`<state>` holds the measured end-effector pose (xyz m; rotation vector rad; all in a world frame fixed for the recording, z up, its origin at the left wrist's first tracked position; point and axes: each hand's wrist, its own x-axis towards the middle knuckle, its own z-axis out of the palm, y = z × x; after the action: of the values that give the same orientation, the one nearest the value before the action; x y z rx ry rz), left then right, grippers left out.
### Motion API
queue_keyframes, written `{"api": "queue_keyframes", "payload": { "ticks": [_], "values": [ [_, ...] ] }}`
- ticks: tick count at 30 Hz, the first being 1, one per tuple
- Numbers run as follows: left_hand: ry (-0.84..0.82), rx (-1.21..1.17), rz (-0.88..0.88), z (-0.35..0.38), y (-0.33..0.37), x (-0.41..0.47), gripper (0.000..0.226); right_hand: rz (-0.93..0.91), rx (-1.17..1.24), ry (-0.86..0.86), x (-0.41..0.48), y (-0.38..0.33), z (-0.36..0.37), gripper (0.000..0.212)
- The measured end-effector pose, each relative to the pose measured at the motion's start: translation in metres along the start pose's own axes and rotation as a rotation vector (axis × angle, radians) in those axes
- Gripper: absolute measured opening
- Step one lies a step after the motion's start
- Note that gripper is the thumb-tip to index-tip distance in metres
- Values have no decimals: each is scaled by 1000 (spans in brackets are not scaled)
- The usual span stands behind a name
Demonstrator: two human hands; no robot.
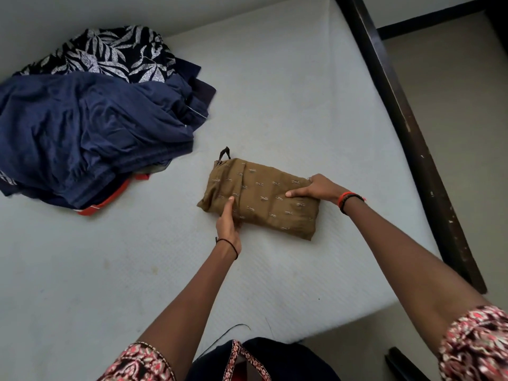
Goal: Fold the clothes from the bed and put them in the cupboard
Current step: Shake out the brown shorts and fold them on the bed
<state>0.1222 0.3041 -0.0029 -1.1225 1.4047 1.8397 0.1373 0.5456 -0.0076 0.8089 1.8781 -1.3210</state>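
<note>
So the brown folded garment (264,196) with the little dash print sits flat on the white mattress (288,86), roughly mid-bed and a bit toward the right side, folded down into a compact rectangle with a small dark loop poking out at its far left corner. Both hands are on it. The left hand (228,226) grabs the near left edge, thumb lying on top of the fabric and the other fingers tucked at the edge below, so it's a pinch. The right hand (316,189) has the right end, thumb stretched across the top and fingers wrapped around the far edge. The left wrist has a thin black thread, the right one orange and black bands (347,200). Well apart, up at the far left of the mattress, lies an unfolded heap: a navy garment (90,127) in front, a dark leaf-print one (115,53) behind it, and something with orange trim (110,199) peeking out underneath. A dark wooden bed frame (406,127) runs along the mattress's right edge.
</note>
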Motion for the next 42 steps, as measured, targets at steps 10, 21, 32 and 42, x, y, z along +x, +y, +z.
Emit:
{"api": "queue_keyframes", "payload": {
  "ticks": [10,21,32,42],
  "values": [
    [-248,114,57,65,6,-17,43,-63,594,-22,-74,66,-9,37],
    [-565,547,91,257,-30,-25,56,-98,856,407,-98,138,-114,41],
    [-406,810,202,280,-37,26,47,104,844,479,-63,185,-141,40],
    [-407,846,221,277,-15,24,25,174,410,815,-61,172,-132,42]
  ]
}}
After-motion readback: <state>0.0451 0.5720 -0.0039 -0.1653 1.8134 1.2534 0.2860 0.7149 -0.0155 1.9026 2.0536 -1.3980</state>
